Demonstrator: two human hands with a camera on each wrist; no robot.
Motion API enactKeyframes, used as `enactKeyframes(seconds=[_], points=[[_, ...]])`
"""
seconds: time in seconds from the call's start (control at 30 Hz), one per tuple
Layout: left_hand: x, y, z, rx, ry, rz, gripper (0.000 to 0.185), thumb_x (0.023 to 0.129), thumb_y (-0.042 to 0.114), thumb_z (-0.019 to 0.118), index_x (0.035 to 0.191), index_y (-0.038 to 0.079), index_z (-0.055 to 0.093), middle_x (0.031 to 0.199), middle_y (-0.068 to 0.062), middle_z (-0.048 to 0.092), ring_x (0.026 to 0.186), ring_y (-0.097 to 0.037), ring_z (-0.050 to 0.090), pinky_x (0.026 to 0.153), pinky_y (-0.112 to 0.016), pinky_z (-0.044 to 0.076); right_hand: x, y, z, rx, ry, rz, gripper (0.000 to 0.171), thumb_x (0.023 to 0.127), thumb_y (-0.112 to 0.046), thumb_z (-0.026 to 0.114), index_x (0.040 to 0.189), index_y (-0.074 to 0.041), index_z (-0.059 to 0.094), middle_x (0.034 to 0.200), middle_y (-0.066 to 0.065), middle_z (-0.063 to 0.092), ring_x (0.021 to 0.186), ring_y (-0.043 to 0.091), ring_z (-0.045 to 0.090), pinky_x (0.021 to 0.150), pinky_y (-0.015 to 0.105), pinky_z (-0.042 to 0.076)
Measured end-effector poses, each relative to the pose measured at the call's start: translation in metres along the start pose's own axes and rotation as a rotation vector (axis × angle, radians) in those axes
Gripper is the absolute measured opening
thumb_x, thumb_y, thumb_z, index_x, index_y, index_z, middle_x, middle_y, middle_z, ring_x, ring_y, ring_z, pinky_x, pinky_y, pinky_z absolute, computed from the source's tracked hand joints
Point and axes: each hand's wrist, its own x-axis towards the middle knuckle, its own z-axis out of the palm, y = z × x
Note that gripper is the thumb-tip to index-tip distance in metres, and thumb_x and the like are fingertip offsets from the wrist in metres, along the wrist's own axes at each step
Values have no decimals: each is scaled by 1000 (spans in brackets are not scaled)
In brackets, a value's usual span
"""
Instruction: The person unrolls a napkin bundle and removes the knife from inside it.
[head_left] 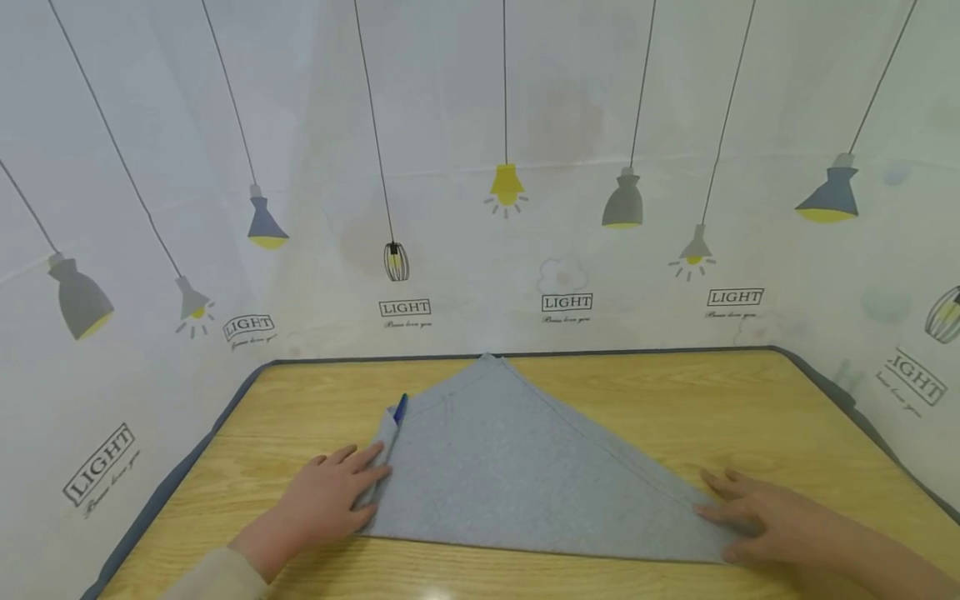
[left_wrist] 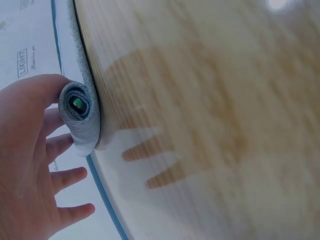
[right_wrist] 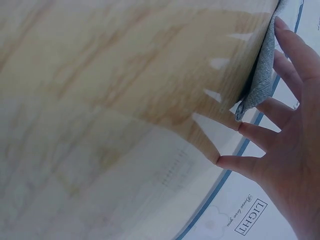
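A grey-blue cloth (head_left: 525,467), folded to a triangle, lies on the wooden table, its peak at the far edge. Its left side is wound into a roll (left_wrist: 86,131). A blue pointed tip (head_left: 401,407) sticks out of the roll's far end; something dark and green (left_wrist: 78,104) shows at its near end, the kind unclear. My left hand (head_left: 330,496) rests on the roll with fingers spread and mostly straight, thumb touching the near end. On the cloth's right corner, my right hand (head_left: 772,521) lies with spread, extended fingers.
The wooden table (head_left: 637,575) has a glossy top and a dark border (head_left: 180,483) along its sides and back. A white sheet (head_left: 465,108) printed with hanging lamps and "LIGHT" labels surrounds it on the left, back and right.
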Motion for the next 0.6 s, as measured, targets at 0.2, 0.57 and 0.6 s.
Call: enactKeyframes(seconds=[0.2, 0.57, 0.6], points=[[-4, -3, -3, -15, 21, -7, 45, 93, 29, 61, 136, 15, 59, 149, -11, 42, 130, -40, 43, 94, -62, 41, 0, 0, -1, 37, -38, 27, 55, 83, -52, 69, 129, -22, 66, 144, 28, 38, 123, 65, 29, 85, 74, 36], [-9, -5, -3, -47, -12, -93, 40, 95, 28, 58, 132, 14, 61, 147, -15, 43, 130, -41, 43, 96, -64, 38, -1, 2, 2, -36, 11, -17, 54, 82, -52, 69, 128, -23, 67, 148, 16, 34, 118, 63, 35, 82, 72, 40], [-8, -6, -3, -41, -11, -104, 41, 95, 31, 59, 132, 14, 62, 147, -15, 44, 129, -41, 43, 96, -64, 38, -1, 3, 2, -39, 15, -22, 54, 82, -52, 70, 128, -23, 67, 149, 13, 32, 118, 63, 36, 82, 72, 40]])
